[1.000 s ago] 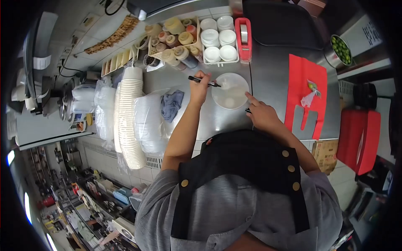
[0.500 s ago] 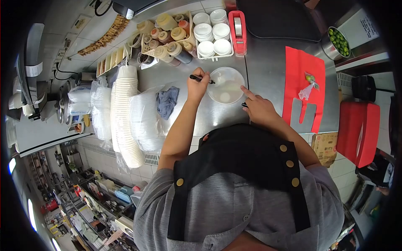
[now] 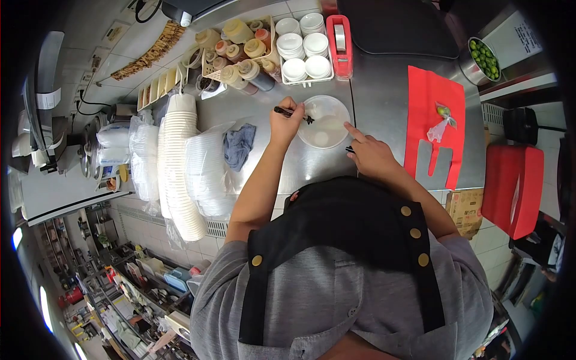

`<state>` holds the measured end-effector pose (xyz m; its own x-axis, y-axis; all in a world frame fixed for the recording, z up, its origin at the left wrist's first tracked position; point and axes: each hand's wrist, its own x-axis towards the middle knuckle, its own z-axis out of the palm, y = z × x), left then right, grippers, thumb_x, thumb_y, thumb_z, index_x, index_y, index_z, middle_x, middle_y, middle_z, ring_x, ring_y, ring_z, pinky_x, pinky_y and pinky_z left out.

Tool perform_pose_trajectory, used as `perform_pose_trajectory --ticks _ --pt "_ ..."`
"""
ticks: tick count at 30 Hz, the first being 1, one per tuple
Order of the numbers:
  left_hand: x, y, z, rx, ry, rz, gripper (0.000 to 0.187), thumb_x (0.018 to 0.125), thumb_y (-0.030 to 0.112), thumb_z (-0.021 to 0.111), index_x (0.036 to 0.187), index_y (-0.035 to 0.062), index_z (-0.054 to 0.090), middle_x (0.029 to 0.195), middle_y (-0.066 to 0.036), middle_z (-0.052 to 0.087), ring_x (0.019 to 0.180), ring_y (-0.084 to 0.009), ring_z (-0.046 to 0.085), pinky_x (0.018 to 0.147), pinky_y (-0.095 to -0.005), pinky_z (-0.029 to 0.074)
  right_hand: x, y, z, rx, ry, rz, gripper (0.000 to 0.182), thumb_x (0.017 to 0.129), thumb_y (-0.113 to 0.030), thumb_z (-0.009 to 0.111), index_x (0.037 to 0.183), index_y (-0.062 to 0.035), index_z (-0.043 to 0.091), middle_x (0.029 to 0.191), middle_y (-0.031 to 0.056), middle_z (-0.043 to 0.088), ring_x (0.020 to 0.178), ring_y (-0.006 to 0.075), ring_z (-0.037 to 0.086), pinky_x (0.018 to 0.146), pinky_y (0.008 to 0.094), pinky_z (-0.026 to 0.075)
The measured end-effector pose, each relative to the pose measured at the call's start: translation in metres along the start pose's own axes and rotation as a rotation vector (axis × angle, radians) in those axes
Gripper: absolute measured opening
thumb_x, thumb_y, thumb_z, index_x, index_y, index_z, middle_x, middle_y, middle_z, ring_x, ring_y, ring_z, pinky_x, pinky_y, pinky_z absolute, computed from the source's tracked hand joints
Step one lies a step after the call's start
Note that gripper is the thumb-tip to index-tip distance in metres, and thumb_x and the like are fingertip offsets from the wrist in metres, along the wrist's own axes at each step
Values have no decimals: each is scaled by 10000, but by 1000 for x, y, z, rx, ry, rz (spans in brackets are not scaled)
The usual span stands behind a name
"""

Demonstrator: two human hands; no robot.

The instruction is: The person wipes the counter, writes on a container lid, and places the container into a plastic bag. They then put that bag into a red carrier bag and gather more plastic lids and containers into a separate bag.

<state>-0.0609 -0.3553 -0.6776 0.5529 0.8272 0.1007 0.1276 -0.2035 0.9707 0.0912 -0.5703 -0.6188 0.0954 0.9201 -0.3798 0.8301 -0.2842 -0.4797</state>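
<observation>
My left hand [image 3: 286, 122] is closed round a black marker [image 3: 283, 111], its tip at the left part of a round translucent plastic lid [image 3: 324, 135]. Small black marks [image 3: 309, 120] show on the lid beside the tip. My right hand [image 3: 370, 153] has its index finger stretched onto the lid's right edge, while its other fingers curl round a small black marker cap [image 3: 350, 149]. The lid lies flat on the steel counter [image 3: 282, 159].
A blue cloth [image 3: 239, 147], bagged plastic containers [image 3: 207, 171] and stacked paper cups [image 3: 180, 162] lie left. Behind are sauce bottles [image 3: 238, 31], white bowls [image 3: 294, 45] and a red tape dispenser [image 3: 340, 48]. At right are a red bag [image 3: 427, 99] and green fruit [image 3: 483, 59].
My left hand and the marker have shifted slightly right over the lid, and more black marks show there. My right hand stays in place.
</observation>
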Motion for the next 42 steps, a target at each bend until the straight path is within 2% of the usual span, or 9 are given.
perform_pose_trajectory --ticks 2,8,20,23,36,38,39,41,42 --pt "-1 2 -3 239 -64 1 332 886 112 694 655 40 466 570 -9 521 563 -78 450 521 -269 381 -1 0 -1 -5 -17 4 265 955 -238 585 961 26 613 1609 72 270 1174 329 565 940 465 506" --pt "3 10 7 71 -21 -29 318 872 137 695 664 45 473 566 -14 508 565 -78 446 518 -276 372 -3 5 -6 9 46 -34 282 969 -262 564 1002 15 606 1575 66 329 1195 330 551 943 459 502" --pt "-2 8 14 214 -61 3 331 892 119 682 660 52 454 589 24 466 579 -60 402 521 -265 337 -3 3 -8 -3 63 -33 261 956 -245 571 1001 0 649 1532 71 390 1116 314 582 915 456 513" --pt "-3 6 13 256 -111 10 330 889 118 687 662 52 457 591 23 470 580 -61 407 522 -263 338 -3 2 -12 -5 1 -1 290 975 -263 557 991 15 637 1559 41 350 1195 324 556 951 465 498" --pt "-2 6 19 247 -111 15 331 889 120 707 668 52 471 595 28 492 583 -52 419 520 -248 338 -5 3 -9 -5 -39 15 283 979 -267 552 976 8 619 1583 41 314 1218 313 541 956 460 502" --pt "-1 0 20 164 -104 1 304 831 200 731 686 45 513 582 -76 565 512 -162 495 524 -318 425 -6 4 -8 -14 -18 -3 285 980 -267 550 981 9 621 1584 39 313 1218 311 539 957 456 504" --pt "-1 -3 21 164 -105 2 304 831 200 731 686 45 513 582 -76 565 512 -162 495 524 -318 425 -5 6 -7 -14 -17 -2 285 980 -267 550 981 9 621 1584 39 313 1218 311 539 957 456 504" --pt "-3 -1 22 204 -114 6 309 880 120 714 678 47 491 607 6 560 570 -58 468 531 -244 377 -5 7 -5 -6 -6 -14 288 979 -267 551 986 12 622 1587 37 309 1218 311 538 958 451 505" --pt "-4 0 21 204 -114 8 309 880 120 714 678 47 491 607 6 560 570 -58 468 531 -244 377 -4 6 -6 -6 -5 -14 288 979 -267 551 986 12 622 1587 37 309 1218 311 538 958 451 505"
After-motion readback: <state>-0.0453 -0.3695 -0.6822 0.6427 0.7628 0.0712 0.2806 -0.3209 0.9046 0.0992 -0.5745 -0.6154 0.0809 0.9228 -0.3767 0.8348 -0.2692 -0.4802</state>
